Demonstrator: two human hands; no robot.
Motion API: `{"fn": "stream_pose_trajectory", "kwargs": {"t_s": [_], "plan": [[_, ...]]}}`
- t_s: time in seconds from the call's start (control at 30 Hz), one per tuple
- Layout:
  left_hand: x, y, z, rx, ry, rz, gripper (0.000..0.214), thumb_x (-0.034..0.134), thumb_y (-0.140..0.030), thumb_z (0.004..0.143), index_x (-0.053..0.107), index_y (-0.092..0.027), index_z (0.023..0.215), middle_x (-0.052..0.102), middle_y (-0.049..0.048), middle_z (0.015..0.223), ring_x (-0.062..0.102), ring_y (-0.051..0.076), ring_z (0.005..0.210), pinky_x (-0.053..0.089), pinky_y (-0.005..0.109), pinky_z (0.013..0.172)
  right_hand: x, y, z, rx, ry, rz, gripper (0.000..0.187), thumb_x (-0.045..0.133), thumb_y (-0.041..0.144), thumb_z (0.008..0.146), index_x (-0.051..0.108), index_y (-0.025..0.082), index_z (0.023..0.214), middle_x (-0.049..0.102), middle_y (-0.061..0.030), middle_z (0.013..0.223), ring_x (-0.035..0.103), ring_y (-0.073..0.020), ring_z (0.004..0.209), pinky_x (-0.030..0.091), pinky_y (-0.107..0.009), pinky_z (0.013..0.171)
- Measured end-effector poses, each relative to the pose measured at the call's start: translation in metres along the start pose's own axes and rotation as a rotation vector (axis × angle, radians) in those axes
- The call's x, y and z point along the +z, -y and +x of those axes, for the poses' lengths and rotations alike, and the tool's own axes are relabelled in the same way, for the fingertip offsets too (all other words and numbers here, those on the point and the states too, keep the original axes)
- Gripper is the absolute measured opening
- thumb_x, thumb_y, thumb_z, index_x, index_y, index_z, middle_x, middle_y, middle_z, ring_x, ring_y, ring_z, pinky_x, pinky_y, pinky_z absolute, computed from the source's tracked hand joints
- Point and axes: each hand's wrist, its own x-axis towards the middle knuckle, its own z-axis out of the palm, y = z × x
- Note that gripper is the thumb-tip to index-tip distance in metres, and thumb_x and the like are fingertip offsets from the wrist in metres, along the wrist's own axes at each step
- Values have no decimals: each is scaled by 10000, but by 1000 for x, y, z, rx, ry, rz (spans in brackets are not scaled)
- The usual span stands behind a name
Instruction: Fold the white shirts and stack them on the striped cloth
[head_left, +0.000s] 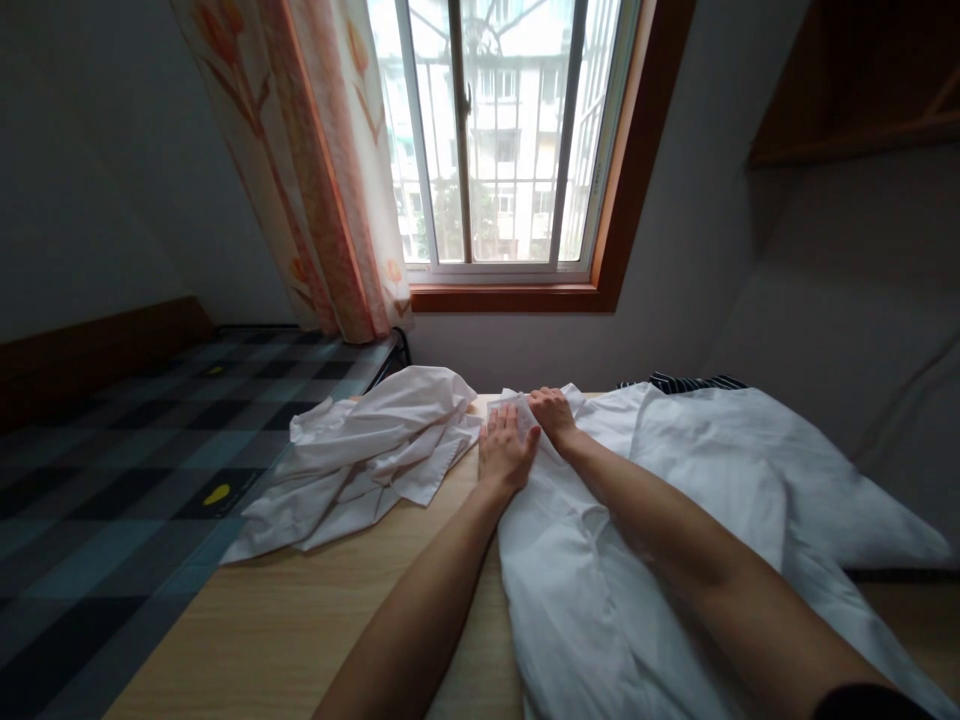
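A large white cloth garment (570, 580), perhaps a shirt, spreads over the right half of a wooden table (360, 610). My left hand (506, 450) lies flat on its far left edge, fingers stretched out and thumb apart. Just right of it, my right hand (553, 415) has its fingers curled down on the same garment near the far edge of the table; the fingertips are partly hidden, and the cloth bunches up beside them. To the left rests a separate crumpled white cloth (375, 450), apart from my hands.
A bed with a dark checked cover (150, 440) stands along the left side. Behind the table are a barred window (495, 150) and a flowered curtain (315, 180). A white pillow-like bundle (840, 490) lies at right. A wooden shelf (862, 140) hangs upper right.
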Motion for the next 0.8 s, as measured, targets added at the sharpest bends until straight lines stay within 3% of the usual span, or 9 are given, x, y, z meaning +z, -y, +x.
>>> {"fn": "stream_pose_trajectory", "kwargs": {"t_s": [0.13,0.23,0.33,0.43,0.6,0.7,0.8], "plan": [[3,-1,1,37,181,102,704,170,-620,946,328,-219,1502,278,70,1579,173,303,1468,139,555,1169,-10,-11,14,230,-64,139,282,442,230,946,695,186,1063,727,-84,1042,655,-198,952,450,-266,807],[4,-3,4,23,294,163,736,206,-685,903,333,-275,1500,263,55,1586,155,353,1464,81,596,1157,-18,-16,23,330,-94,312,237,525,263,896,724,222,1017,743,-46,1028,667,-189,978,456,-250,844],[5,-6,7,-19,345,200,791,245,-737,860,336,-281,1499,218,68,1600,129,392,1460,66,613,1145,-19,-14,21,257,-85,343,225,550,251,880,738,227,1002,749,-38,1019,673,-187,981,461,-258,885],[6,-9,9,-46,320,224,821,261,-714,863,351,-196,1494,230,111,1592,140,374,1462,91,584,1155,-9,-10,3,84,-64,315,241,525,211,898,738,218,1011,737,-48,1074,655,-183,1047,445,-271,952],[9,-9,7,-115,198,266,618,279,-396,936,405,-55,1436,354,178,1528,246,296,1443,179,502,1164,9,-9,-33,-148,38,313,300,465,206,935,707,195,1112,642,-81,1281,503,-200,1291,346,-354,1103],[10,-6,6,-88,194,301,566,281,-286,927,425,-41,1417,367,185,1519,257,295,1438,196,498,1158,5,-10,-53,-166,170,321,406,414,238,959,573,154,1324,496,-110,1440,393,-216,1380,288,-409,1148],[9,-3,8,-41,215,325,556,305,-278,922,431,-62,1418,373,183,1516,268,297,1433,208,514,1148,-14,-8,-83,-221,315,311,532,398,301,968,402,81,1452,350,-169,1524,291,-252,1432,240,-437,1170]]}}
